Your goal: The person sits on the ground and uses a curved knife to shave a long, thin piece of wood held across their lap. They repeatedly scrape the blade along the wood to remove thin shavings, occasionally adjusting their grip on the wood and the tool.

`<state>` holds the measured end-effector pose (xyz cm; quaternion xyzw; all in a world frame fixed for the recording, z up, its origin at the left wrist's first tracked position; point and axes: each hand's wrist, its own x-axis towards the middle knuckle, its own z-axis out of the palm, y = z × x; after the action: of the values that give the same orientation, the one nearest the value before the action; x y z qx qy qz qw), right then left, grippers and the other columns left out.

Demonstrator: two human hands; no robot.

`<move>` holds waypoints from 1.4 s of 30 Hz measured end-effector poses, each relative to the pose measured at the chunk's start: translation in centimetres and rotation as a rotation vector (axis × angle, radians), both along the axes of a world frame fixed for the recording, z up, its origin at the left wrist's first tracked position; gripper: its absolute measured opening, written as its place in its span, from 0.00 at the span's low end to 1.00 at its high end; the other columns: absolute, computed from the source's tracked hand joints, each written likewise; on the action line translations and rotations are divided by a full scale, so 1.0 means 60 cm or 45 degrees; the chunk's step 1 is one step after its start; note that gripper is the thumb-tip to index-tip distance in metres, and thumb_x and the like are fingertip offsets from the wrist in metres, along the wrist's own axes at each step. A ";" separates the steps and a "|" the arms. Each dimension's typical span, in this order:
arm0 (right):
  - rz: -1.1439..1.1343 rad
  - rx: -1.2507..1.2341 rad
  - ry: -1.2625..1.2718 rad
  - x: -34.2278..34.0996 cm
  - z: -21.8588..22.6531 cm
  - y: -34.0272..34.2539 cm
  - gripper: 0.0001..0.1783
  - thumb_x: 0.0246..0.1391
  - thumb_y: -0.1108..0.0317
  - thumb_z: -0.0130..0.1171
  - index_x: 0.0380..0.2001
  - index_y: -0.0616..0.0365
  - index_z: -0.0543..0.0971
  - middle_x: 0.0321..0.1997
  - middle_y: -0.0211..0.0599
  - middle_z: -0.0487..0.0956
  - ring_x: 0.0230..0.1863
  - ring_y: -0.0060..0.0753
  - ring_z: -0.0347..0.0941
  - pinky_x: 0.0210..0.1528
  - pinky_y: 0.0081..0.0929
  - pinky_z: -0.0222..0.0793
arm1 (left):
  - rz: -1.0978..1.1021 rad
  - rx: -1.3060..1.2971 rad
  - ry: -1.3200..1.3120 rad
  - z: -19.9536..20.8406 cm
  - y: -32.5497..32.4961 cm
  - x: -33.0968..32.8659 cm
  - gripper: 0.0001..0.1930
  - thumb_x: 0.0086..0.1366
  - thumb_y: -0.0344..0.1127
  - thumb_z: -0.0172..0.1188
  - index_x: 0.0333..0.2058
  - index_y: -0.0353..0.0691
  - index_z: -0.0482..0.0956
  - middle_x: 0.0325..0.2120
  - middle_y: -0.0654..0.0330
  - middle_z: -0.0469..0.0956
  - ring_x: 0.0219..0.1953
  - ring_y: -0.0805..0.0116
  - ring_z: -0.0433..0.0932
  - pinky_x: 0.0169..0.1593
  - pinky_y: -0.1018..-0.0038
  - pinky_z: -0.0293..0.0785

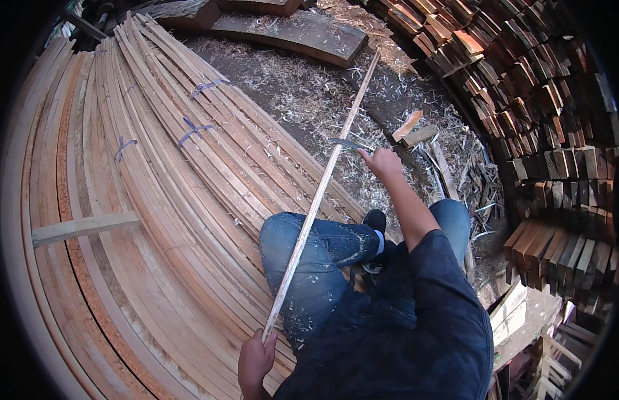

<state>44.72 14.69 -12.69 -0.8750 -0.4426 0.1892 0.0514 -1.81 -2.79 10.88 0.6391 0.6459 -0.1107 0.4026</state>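
A long, thin wooden strip (pixel 323 183) slants across my thigh, its far end over the shaving-covered ground. My left hand (pixel 256 358) is closed around its near end, at the bottom of the view. My right hand (pixel 383 163) is closed on a knife whose curved blade (pixel 346 143) lies across the strip near its middle. The knife's handle is hidden in my fist, with the thumb along the top. Pale wood shavings cling to my jeans under the strip.
Long wooden boards (pixel 156 267) fill the left side, some tied with purple strips, with a short crosspiece (pixel 86 228) on top. Stacked cut timber (pixel 523 100) rises at the right. A thick plank (pixel 289 37) lies ahead; offcuts (pixel 419 136) sit by my right hand.
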 end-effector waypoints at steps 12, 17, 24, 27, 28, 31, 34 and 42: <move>-0.201 -0.075 0.131 0.026 -0.007 -0.003 0.48 0.50 0.23 0.38 0.26 0.64 0.83 0.31 0.57 0.80 0.37 0.57 0.79 0.39 0.45 0.74 | 0.013 -0.023 0.004 -0.001 -0.006 0.004 0.15 0.64 0.41 0.56 0.29 0.31 0.73 0.18 0.39 0.72 0.26 0.38 0.75 0.28 0.56 0.69; -0.242 0.007 0.219 -0.006 -0.027 -0.020 0.45 0.52 0.26 0.41 0.27 0.65 0.82 0.31 0.57 0.80 0.36 0.56 0.78 0.40 0.47 0.73 | 0.009 0.010 0.060 -0.004 -0.007 0.001 0.15 0.64 0.41 0.56 0.30 0.31 0.73 0.18 0.39 0.73 0.25 0.37 0.75 0.27 0.55 0.69; 0.735 0.176 0.129 -0.047 0.017 -0.011 0.38 0.53 0.29 0.43 0.30 0.56 0.81 0.24 0.48 0.80 0.27 0.54 0.77 0.33 0.47 0.73 | 0.023 0.038 0.095 -0.002 -0.009 0.007 0.15 0.64 0.41 0.56 0.31 0.31 0.74 0.19 0.38 0.74 0.27 0.37 0.76 0.29 0.54 0.70; -0.618 -0.044 0.256 0.053 -0.060 -0.020 0.39 0.54 0.32 0.44 0.39 0.61 0.81 0.38 0.57 0.80 0.43 0.55 0.77 0.44 0.44 0.72 | -0.027 0.009 0.116 -0.008 -0.016 0.012 0.16 0.64 0.42 0.56 0.32 0.31 0.74 0.20 0.38 0.74 0.28 0.37 0.76 0.30 0.54 0.70; -0.623 -0.067 0.295 0.081 -0.071 -0.041 0.39 0.55 0.32 0.45 0.39 0.63 0.80 0.41 0.58 0.79 0.46 0.55 0.76 0.47 0.44 0.71 | -0.020 0.027 0.123 -0.008 -0.018 0.010 0.16 0.64 0.42 0.56 0.33 0.30 0.74 0.20 0.38 0.74 0.28 0.37 0.76 0.30 0.54 0.70; -0.614 0.035 0.382 0.061 -0.078 -0.061 0.38 0.55 0.35 0.48 0.39 0.66 0.80 0.43 0.61 0.78 0.48 0.56 0.75 0.49 0.44 0.70 | -0.032 0.071 0.116 -0.004 -0.013 0.004 0.17 0.64 0.43 0.56 0.33 0.30 0.75 0.20 0.38 0.75 0.28 0.37 0.76 0.31 0.53 0.71; -0.585 0.376 0.437 -0.011 -0.090 -0.049 0.33 0.56 0.41 0.52 0.33 0.67 0.80 0.38 0.61 0.79 0.44 0.56 0.76 0.48 0.44 0.70 | -0.065 0.136 0.114 -0.014 -0.018 0.000 0.18 0.64 0.45 0.56 0.33 0.30 0.75 0.20 0.38 0.75 0.28 0.37 0.76 0.31 0.53 0.71; -0.734 0.555 0.497 -0.116 -0.226 -0.135 0.21 0.46 0.61 0.62 0.37 0.65 0.70 0.31 0.52 0.77 0.36 0.50 0.76 0.40 0.41 0.70 | -0.075 0.216 0.237 0.036 -0.017 0.031 0.18 0.65 0.46 0.55 0.27 0.33 0.73 0.17 0.42 0.74 0.24 0.41 0.76 0.28 0.54 0.69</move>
<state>37.77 6.60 -26.22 -0.8795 -0.1911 0.2311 0.3695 0.08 -3.79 13.05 0.6766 0.6684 -0.1262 0.2819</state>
